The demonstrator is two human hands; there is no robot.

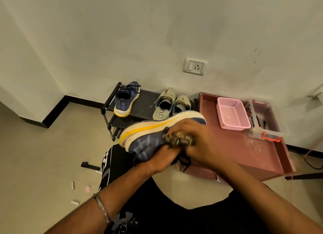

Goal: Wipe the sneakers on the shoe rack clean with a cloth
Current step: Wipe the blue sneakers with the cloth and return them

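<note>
Beige floor, black shoe rack (145,100) against wall. Left hand (161,159) grips blue sneaker (148,142) from below, sole turned up, held off rack. Right hand (197,142) clamps bunched cloth (180,139) against upper. Best: steady hold, short firm strokes.

Dim warm light, soft focus, fisheye edges.
</note>
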